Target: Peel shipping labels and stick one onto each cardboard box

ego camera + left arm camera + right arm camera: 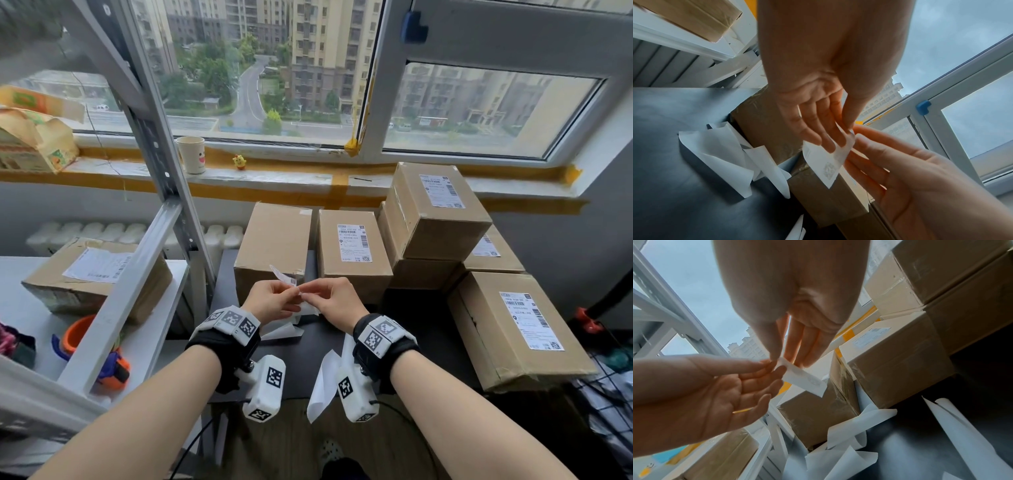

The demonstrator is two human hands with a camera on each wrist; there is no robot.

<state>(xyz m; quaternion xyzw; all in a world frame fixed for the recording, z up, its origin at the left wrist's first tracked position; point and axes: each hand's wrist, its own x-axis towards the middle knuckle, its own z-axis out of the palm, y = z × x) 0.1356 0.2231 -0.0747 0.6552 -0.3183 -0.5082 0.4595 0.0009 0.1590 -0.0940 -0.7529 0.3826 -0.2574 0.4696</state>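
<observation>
Both hands meet above the dark table's front, in front of an unlabelled cardboard box (274,236). Between them is a white shipping label (287,277), printed with a code (824,162) and seen edge-on in the right wrist view (803,379). My left hand (295,292) pinches its upper corner between thumb and fingers (844,134). My right hand (307,295) pinches the same corner with thumb and forefinger (782,359). To the right, several boxes carry labels: one beside the bare box (354,246), one stacked on top (440,209), one at the near right (517,329).
Curled white backing sheets lie on the dark table (435,339) under my wrists (286,331) and hang over its front edge (322,380). A grey metal shelf rack (164,219) stands close on the left, holding a labelled box (96,274) and orange tape rolls (77,337).
</observation>
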